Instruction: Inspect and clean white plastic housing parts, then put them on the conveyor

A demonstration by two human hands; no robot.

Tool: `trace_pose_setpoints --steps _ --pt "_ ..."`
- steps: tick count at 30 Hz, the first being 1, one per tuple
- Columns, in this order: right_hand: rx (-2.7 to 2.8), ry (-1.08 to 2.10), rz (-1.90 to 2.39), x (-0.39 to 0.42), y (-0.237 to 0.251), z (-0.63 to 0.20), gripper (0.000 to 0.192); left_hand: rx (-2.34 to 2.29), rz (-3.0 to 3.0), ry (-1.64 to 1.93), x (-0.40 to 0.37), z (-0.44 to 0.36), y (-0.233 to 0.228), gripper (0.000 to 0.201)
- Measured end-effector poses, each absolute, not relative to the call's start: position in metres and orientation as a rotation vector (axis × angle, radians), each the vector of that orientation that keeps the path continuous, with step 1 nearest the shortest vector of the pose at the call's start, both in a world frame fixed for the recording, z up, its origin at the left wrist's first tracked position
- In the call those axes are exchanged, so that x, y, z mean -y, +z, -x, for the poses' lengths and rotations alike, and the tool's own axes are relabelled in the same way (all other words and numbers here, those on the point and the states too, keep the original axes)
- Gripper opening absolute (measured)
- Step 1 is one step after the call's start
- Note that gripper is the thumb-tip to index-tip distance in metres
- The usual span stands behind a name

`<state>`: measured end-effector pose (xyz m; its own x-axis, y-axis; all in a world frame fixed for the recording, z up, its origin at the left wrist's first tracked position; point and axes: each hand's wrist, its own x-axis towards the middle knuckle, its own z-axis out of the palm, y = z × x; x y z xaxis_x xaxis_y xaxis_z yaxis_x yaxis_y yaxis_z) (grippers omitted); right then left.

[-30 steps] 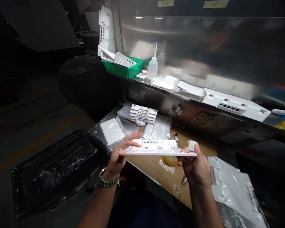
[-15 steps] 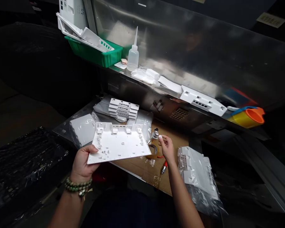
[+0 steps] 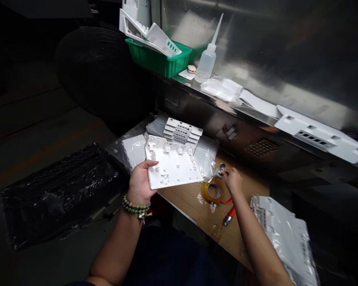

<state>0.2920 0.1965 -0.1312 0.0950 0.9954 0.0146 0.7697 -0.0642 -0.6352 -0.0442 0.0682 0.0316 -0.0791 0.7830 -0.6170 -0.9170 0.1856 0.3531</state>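
Observation:
My left hand (image 3: pixel 140 182) holds a flat white plastic panel (image 3: pixel 172 167) by its near left corner, its ribbed inner face turned up above the cardboard-covered bench (image 3: pixel 197 204). My right hand (image 3: pixel 232 179) reaches over the bench and its fingers close on a small shiny metal object (image 3: pixel 220 171) just beyond a roll of clear tape (image 3: pixel 213 192). A red-handled tool (image 3: pixel 229 215) lies beside my right forearm. A beaded bracelet is on my left wrist.
A stack of white panels (image 3: pixel 181 133) sits on plastic bags behind the held panel. A steel shelf (image 3: pixel 256 115) carries a green basket (image 3: pixel 158 59), a squeeze bottle (image 3: pixel 207 59) and a long white part (image 3: pixel 319 133). Bagged white parts (image 3: pixel 286 234) lie at right, a wrapped black tray (image 3: pixel 56 190) at left.
My right hand let go of the panel and reached to the small metal object by the tape. My left hand alone now holds the panel, tilted face up.

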Motion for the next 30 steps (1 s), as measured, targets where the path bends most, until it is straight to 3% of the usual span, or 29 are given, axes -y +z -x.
trace_pose_setpoints --steps 7,12,30 --pt "1.680 0.693 1.419 -0.123 -0.038 -0.222 0.033 -0.820 0.158 1.414 -0.067 0.032 0.037 0.082" --pt "1.843 0.895 0.867 -0.042 0.025 -0.144 0.014 -0.790 -0.091 1.585 -0.064 0.009 0.038 0.100" --pt "1.905 0.842 0.888 -0.020 0.032 -0.136 0.011 -0.835 -0.159 1.648 -0.046 -0.002 0.036 0.106"
